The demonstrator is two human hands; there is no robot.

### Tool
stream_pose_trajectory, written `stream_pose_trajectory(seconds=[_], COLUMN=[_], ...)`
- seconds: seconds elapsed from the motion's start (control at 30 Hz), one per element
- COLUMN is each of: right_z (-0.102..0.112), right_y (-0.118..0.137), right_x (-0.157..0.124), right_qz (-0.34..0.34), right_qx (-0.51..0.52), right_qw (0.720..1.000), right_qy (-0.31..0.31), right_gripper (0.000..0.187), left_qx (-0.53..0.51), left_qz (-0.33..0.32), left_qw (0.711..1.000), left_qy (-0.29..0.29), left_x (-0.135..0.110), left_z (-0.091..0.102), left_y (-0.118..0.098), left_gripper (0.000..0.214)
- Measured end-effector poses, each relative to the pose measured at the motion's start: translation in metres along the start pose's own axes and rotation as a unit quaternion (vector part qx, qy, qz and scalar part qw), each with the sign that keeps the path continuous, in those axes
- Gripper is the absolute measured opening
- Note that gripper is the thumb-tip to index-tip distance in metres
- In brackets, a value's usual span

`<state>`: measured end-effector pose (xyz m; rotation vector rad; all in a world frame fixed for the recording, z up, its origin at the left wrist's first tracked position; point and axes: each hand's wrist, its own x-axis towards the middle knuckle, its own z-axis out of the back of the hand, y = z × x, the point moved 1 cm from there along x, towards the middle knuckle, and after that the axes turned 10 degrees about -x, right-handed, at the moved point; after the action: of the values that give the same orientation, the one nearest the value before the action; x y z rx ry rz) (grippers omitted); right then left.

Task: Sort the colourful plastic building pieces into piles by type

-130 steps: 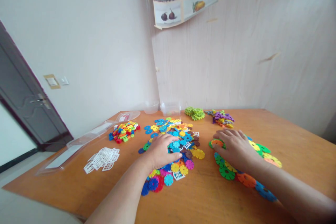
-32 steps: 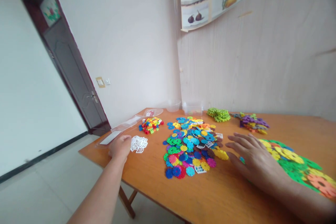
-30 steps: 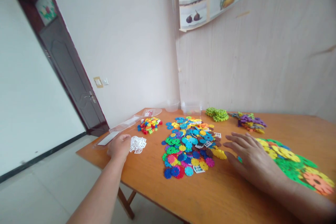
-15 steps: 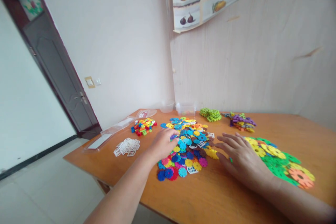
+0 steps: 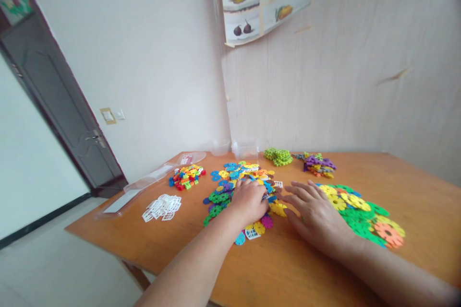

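A wooden table [image 5: 273, 264] fills the lower frame. At its centre we see a pile of notched discs [image 5: 217, 198]. The left hand [image 5: 250, 200] rests over it, fingers curled; we cannot tell whether they pinch anything. The right hand [image 5: 311, 211], right of centre, has its fingers apart. We judge the discs light, stiff and smooth, best held by the rim. The red-and-white label [image 5: 186, 159], left of centre, is too small to read.

Head camera: is looking forward and down from the table's [image 5: 273, 273] near side
Wall [image 5: 151, 57]: is facing it beyond the table
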<state>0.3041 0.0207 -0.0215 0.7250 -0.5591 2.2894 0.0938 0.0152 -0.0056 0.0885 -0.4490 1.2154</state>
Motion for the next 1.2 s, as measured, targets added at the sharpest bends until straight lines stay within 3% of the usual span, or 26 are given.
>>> stream_pose_trajectory(seconds=[0.2,0.37,0.6,0.77,0.9,1.07,1.2], right_z=[0.0,-0.003,-0.006,-0.009,-0.011,-0.016,-0.019], right_y=[0.001,-0.001,-0.003,-0.004,-0.005,-0.008,-0.009], right_x=[0.0,0.0,-0.001,-0.003,-0.003,-0.005,-0.006], right_qz=[0.001,0.007,0.013,0.023,0.022,0.022,0.023], right_qx=[0.003,0.004,-0.011,-0.017,-0.021,-0.021,-0.017], right_qw=[1.0,1.0,1.0,0.999,0.999,0.999,1.0], right_qy=[0.0,-0.006,-0.016,-0.023,-0.016,-0.009,-0.009], right_gripper=[0.03,0.028,0.03,0.031,0.029,0.03,0.029], left_qx=[-0.042,-0.153,-0.228,-0.175,-0.047,0.066,0.1], left_qz=[0.017,0.055,0.156,0.237,0.334,0.4,0.404], left_qw=[0.997,0.982,0.949,0.938,0.924,0.902,0.899], left_qy=[-0.063,-0.099,-0.149,-0.181,-0.182,-0.151,-0.136], left_x=[0.0,-0.001,-0.027,-0.064,-0.094,-0.119,-0.128], left_z=[0.004,0.011,0.024,0.043,0.066,0.086,0.089], left_y=[0.006,0.019,0.057,0.098,0.123,0.138,0.144], left_gripper=[0.022,0.024,0.019,0.019,0.021,0.019,0.018])
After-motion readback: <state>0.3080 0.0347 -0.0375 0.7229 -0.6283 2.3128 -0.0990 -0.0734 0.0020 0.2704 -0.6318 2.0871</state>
